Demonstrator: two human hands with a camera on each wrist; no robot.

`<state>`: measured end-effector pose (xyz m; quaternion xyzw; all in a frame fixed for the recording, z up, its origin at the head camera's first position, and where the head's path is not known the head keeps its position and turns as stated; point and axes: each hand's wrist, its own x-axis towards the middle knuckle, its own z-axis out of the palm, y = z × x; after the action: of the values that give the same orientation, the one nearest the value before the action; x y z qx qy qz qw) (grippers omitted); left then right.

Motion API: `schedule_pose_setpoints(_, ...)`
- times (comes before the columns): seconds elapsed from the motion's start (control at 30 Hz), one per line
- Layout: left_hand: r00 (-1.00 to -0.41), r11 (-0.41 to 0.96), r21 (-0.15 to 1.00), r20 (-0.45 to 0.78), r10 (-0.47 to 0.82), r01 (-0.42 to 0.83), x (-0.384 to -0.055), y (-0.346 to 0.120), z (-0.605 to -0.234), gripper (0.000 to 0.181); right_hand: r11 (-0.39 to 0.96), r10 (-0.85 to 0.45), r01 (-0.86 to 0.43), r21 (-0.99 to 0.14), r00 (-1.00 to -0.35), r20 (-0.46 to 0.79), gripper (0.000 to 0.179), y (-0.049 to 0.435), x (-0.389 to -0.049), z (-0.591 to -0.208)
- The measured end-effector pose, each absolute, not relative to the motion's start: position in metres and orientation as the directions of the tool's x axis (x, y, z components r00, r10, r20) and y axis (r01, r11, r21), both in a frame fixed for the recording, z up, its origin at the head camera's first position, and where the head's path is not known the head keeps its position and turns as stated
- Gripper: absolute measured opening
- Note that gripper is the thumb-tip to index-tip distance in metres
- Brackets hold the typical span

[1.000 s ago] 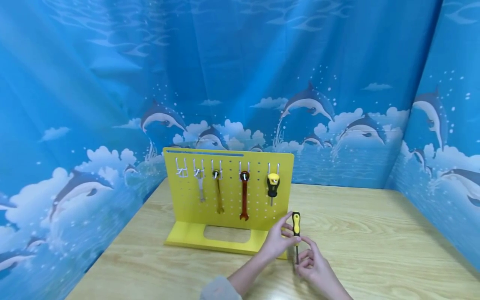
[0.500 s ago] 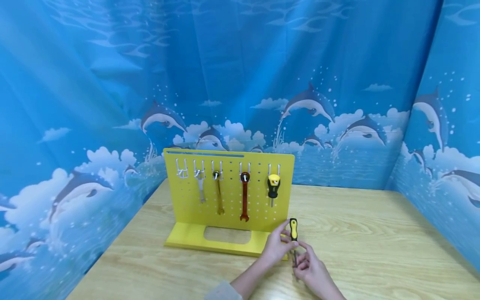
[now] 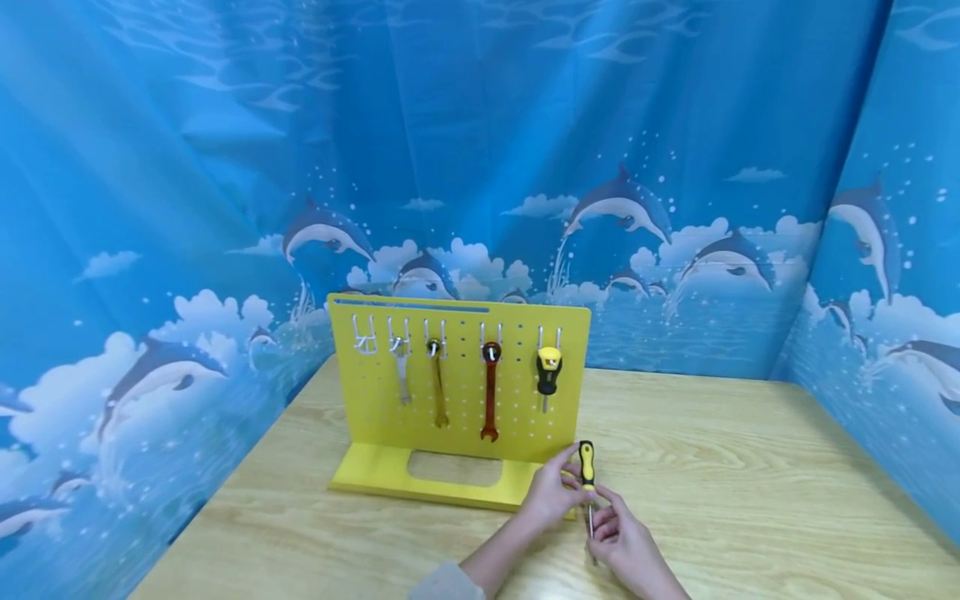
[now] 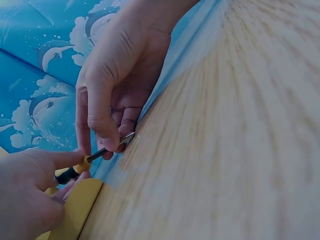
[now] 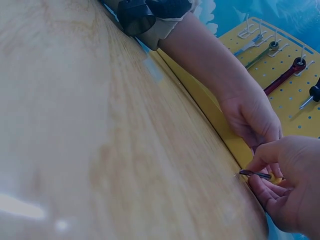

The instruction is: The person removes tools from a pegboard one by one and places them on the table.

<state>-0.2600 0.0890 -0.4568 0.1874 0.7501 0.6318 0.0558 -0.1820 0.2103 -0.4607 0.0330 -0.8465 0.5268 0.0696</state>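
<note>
In the head view a screwdriver [image 3: 587, 465] with a yellow and black handle stands nearly upright, tip down, just right of the yellow pegboard [image 3: 517, 417]. My left hand [image 3: 551, 493] pinches the lower end of its handle. Lower down, the fingers of my right hand [image 3: 632, 546] hold the metal shaft. The left wrist view shows the shaft [image 4: 101, 152] running from the left hand [image 4: 27, 187] to the right hand's [image 4: 122, 75] fingertips. In the right wrist view its tip [image 5: 246, 172] sticks out past the right thumb.
On the pegboard's hooks hang a silver wrench [image 3: 402, 379], a gold wrench [image 3: 439, 392], a dark red wrench [image 3: 491, 392] and a stubby yellow and black screwdriver [image 3: 548, 371]. A white hook [image 3: 365, 343] sits at far left. Dolphin-print curtains [image 3: 480, 167] enclose the wooden table [image 3: 750, 467].
Both hands and the screwdriver have moved down and slightly left, mostly in the first half second. The left hand stays at the handle and the right hand at the shaft.
</note>
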Motion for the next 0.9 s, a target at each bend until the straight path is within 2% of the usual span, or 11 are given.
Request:
schedule_pose_setpoints(0.43,-0.909,0.238,0.926,0.193,0.370,0.294,-0.2616,0.0887,-0.4600,0.070,0.455,0.028,-0.115,-0.883,-0.989,0.143,0.069,0.2078,-0.1813,-0.4593)
schedule_pose_setpoints(0.9,-0.916,0.315,0.897,0.195,0.350,0.312,-0.2598,0.0910,-0.4612,0.063,0.479,0.054,-0.106,-0.872,-0.987,0.150,0.064,0.2044,-0.1816,-0.4587)
